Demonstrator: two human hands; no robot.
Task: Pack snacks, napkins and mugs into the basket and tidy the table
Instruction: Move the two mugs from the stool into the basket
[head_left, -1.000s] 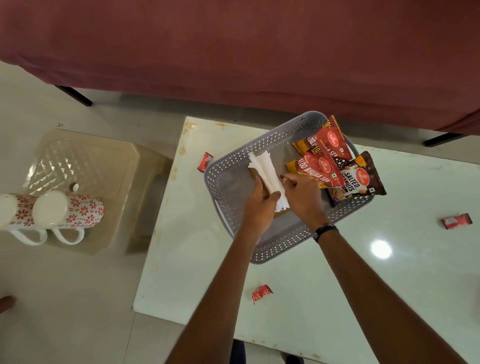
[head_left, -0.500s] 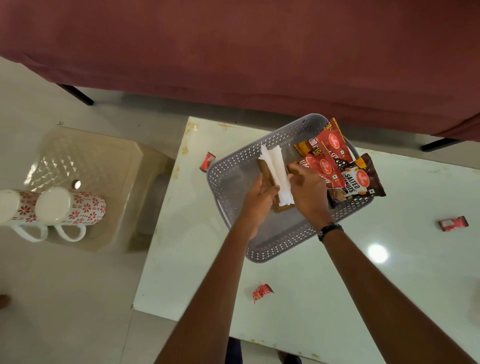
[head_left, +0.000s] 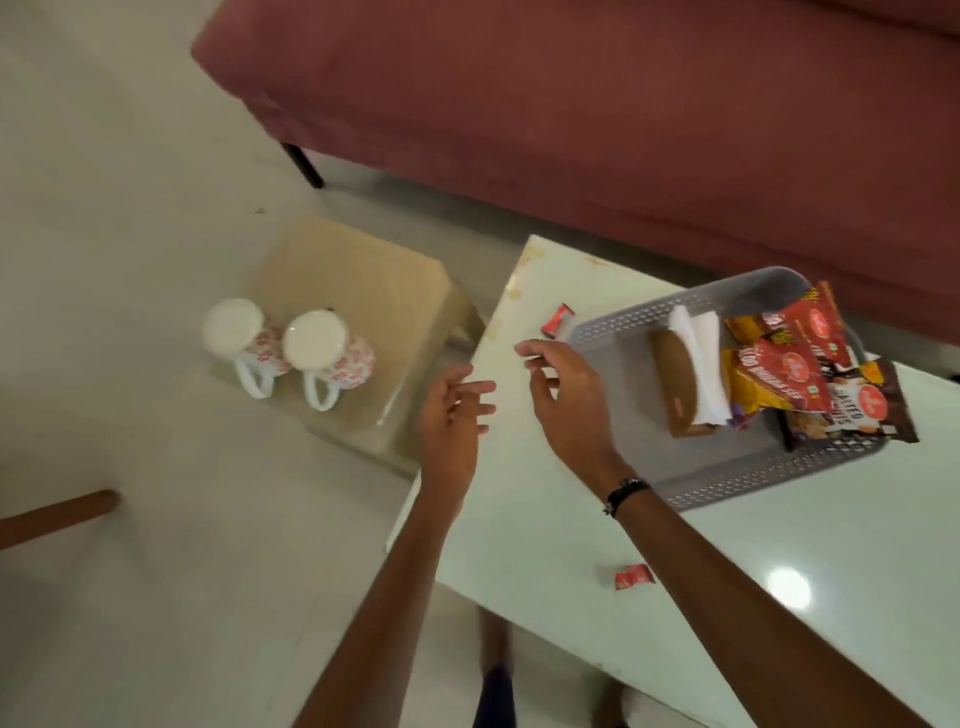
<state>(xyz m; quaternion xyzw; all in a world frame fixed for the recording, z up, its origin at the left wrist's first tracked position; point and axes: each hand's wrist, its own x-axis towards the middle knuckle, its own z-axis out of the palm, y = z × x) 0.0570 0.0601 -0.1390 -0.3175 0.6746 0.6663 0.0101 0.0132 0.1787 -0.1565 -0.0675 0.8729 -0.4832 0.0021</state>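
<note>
Mugs (head_left: 291, 349), two of them upside down, stand on the beige stool (head_left: 363, 291) left of the desk (head_left: 571, 545). Both grips are empty, fingers spread: left hand (head_left: 452, 415) beyond the desk's left edge, right hand (head_left: 566, 395) just left of the basket (head_left: 727, 478) holding napkins (head_left: 698, 358) and snack packets (head_left: 795, 364).

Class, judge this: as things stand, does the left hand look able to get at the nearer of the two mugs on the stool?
Probably yes. The left hand is open and empty, and nothing lies between it and the nearer mug on the stool.
</note>
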